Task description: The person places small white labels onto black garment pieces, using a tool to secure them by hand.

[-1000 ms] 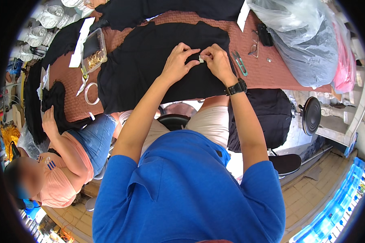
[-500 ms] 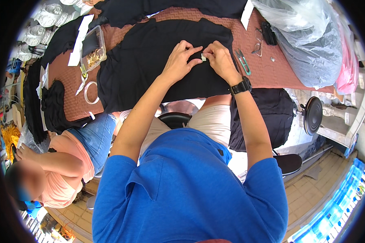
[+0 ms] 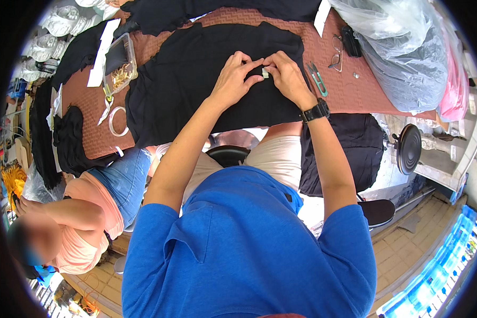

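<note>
A black garment (image 3: 196, 74) lies spread in front of me. My right hand (image 3: 286, 75), with a black wristwatch, has its fingers pinched at a small pale label (image 3: 265, 73) on the cloth. My left hand (image 3: 235, 77) rests on the garment just left of the label. Its index finger and thumb are apart, the thumb tip close to the label and the index tip near my right fingertips. Whether the left thumb presses on the label I cannot tell. Green-handled thread snips (image 3: 317, 80) lie right of my right hand.
On the brown-covered table (image 3: 371, 95) are eyeglasses (image 3: 337, 55), a black case (image 3: 351, 42), a clear box (image 3: 120, 66) of gold-coloured pins and a white ring (image 3: 118, 122). Plastic-wrapped bundles (image 3: 403, 58) crowd the right. A person (image 3: 85, 222) sits at lower left.
My right index finger has shifted left, nearer the left index tip. The label shows a little more. The seated person's raised arm has moved slightly.
</note>
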### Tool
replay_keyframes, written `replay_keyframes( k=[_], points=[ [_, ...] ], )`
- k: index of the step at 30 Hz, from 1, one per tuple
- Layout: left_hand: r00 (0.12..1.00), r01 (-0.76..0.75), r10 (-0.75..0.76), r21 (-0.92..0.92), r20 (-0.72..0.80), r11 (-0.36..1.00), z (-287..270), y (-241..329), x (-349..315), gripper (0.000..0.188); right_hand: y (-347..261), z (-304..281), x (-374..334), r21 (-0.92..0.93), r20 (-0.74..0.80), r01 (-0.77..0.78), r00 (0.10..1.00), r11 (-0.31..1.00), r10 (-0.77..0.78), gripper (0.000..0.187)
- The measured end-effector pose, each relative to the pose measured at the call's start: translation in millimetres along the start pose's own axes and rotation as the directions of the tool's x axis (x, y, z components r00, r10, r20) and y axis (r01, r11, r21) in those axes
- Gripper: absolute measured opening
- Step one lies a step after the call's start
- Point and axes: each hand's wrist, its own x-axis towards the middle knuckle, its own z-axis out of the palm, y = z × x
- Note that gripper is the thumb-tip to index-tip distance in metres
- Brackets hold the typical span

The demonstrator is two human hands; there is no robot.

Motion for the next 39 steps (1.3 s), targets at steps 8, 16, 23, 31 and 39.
replay_keyframes(
  k=[8,16,23,31,39],
  points=[
    [1.000,0.004,-0.004,-0.002,0.022,1.000,1,-2,0,0.049,-1,1,2,-0.103,0.026,0.008,1.000,0.995,-0.005,0.005],
    [1.000,0.000,0.000,0.008,0.006,1.000,1,-1,0,0.047,2,1,-3,-0.087,0.022,0.017,1.000,0.996,-0.015,0.004],
    [1.000,0.005,-0.005,0.012,0.012,1.000,0,-1,-1,0.048,-2,-4,0,0.077,0.010,-0.015,1.000,0.997,0.014,0.012],
    [1.000,0.015,-0.015,0.006,0.008,1.000,1,-1,-1,0.048,-1,-1,2,-0.030,-0.009,0.050,0.999,0.998,-0.050,0.007],
    [1.000,0.013,-0.013,0.007,0.004,1.000,2,-2,-1,0.049,1,-2,7,-0.032,0.024,0.014,1.000,0.999,-0.013,0.005]
  ],
)
